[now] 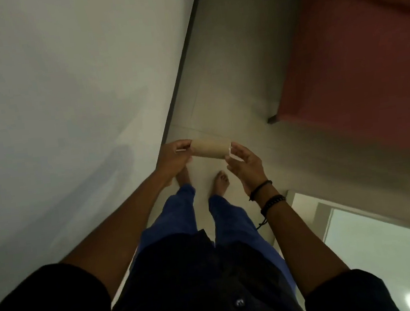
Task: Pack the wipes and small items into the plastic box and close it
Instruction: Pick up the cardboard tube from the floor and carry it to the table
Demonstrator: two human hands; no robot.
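Note:
A beige cardboard tube (pixel 211 149) hangs level in front of me, above my bare feet. My left hand (pixel 176 158) grips its left end, with a thin white strip showing at the fingers. My right hand (pixel 244 163) pinches the right end, where a small white scrap of paper sticks out; black bands circle that wrist. No plastic box and no wipes are in view.
A white wall (pixel 64 94) rises on the left with a dark skirting strip (pixel 183 63). A red sofa (pixel 355 48) stands at the upper right on the pale tiled floor (pixel 235 75). A glossy white surface (pixel 388 249) lies at the lower right.

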